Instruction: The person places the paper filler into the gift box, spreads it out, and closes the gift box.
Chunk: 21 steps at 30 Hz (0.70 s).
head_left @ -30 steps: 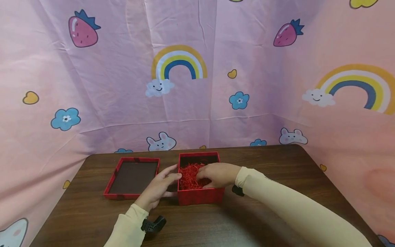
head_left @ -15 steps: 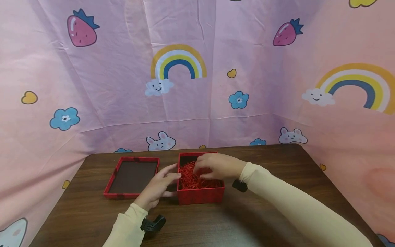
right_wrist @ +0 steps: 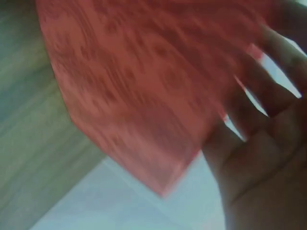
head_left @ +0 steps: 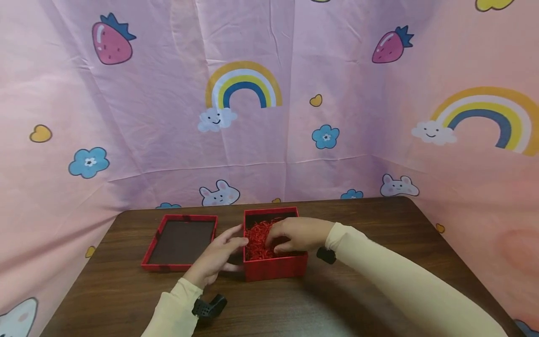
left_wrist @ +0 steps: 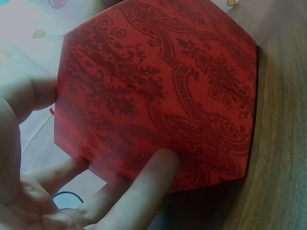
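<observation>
A red patterned box (head_left: 275, 269) stands uncovered on the table, with red shredded paper (head_left: 258, 242) inside. My left hand (head_left: 215, 256) rests its spread fingers against the box's left side; in the left wrist view one fingertip (left_wrist: 166, 160) lies on the patterned wall (left_wrist: 158, 91). From the right, my right hand (head_left: 301, 234) reaches over the rim into the box, fingers bent down into the shreds. Its fingertips are hidden there, so I cannot tell whether they pinch any. The right wrist view shows fingers (right_wrist: 252, 93) passing over the blurred red wall (right_wrist: 129, 91).
To the left of the box lies a red-rimmed lid (head_left: 183, 243), its dark inside facing up. A brown wooden table (head_left: 358, 281) carries both. Printed cloth (head_left: 261, 150) hangs behind the table's back edge. Black bands (head_left: 209, 306) sit on the wrists.
My right hand rose a little toward the back of the box, then came down into the shreds again. My left hand has stayed at the box's side, and the lid has not moved.
</observation>
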Tool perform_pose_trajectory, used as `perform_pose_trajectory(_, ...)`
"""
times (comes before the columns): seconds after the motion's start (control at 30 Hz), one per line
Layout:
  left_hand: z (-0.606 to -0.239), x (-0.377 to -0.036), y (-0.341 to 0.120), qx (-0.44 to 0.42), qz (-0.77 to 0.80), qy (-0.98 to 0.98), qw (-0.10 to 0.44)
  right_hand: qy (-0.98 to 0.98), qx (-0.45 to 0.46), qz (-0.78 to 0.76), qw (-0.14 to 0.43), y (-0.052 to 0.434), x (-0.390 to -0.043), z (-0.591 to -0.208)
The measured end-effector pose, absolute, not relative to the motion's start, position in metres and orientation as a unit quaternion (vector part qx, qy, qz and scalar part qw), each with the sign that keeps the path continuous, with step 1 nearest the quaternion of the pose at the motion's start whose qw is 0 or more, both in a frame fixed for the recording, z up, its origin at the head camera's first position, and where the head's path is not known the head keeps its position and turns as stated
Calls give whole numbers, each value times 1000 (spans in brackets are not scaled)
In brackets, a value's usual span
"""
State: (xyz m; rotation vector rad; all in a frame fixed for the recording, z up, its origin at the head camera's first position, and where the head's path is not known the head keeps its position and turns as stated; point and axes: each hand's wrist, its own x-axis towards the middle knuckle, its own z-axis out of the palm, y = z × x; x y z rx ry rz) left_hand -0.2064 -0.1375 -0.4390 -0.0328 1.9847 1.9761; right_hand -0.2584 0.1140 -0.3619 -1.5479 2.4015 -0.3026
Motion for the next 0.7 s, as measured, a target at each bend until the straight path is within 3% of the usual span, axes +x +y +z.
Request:
perform_pose_trajectory(0.33,-443,-209,-138,-11,696,698,169,866,-458,-192,61,172,-253,-328)
perform_pose_trajectory(0.7,-443,-210,-137,-10,692,703,166,923,-357,-126,61,250,-261,-388)
